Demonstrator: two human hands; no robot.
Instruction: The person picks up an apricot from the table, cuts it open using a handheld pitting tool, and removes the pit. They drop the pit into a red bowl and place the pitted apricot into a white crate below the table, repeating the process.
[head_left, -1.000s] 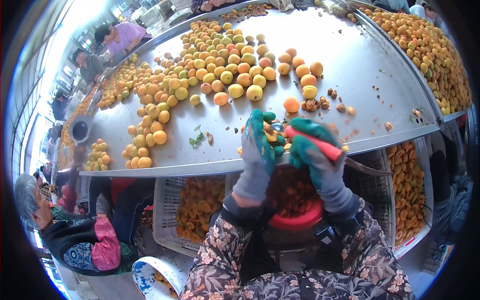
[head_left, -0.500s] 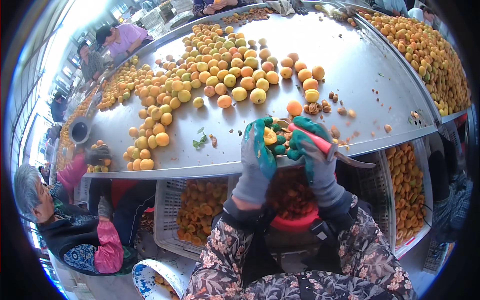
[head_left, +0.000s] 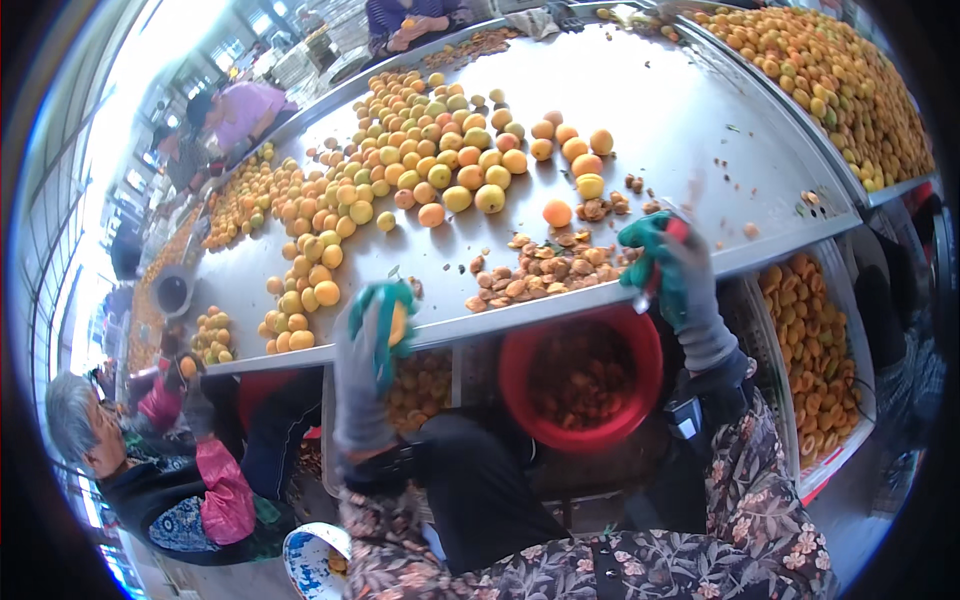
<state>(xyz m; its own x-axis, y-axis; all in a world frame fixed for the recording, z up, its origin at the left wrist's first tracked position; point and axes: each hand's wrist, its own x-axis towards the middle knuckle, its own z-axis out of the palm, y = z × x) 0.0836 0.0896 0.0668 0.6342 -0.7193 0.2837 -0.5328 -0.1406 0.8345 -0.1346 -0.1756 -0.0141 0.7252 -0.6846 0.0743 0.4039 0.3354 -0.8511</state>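
My left hand (head_left: 375,335), in a green-and-grey work glove, is closed around a pitted-looking apricot half (head_left: 400,322) just off the table's near edge, above a crate. Its orange flesh shows between the fingers, a little blurred. Over the near edge further right, my right hand (head_left: 668,262), gloved the same way, grips a red-handled tool (head_left: 678,230); most of its metal part is hidden or blurred. Between the hands, brown apricot stones and scraps (head_left: 545,268) lie along the table edge. Whole apricots (head_left: 440,170) spread across the metal table beyond.
Below the edge stands a red tub (head_left: 652,370) with brown stones inside. Crates of apricot halves (head_left: 810,350) flank it on both sides. A co-worker (head_left: 150,470) sits at the left, another person (head_left: 410,25) across the table. More apricots (head_left: 830,80) are heaped at the far right.
My hands have moved apart: the left went left and down with the apricot half, the right went right with the tool. The pile of stones and the tub have come into clear view.
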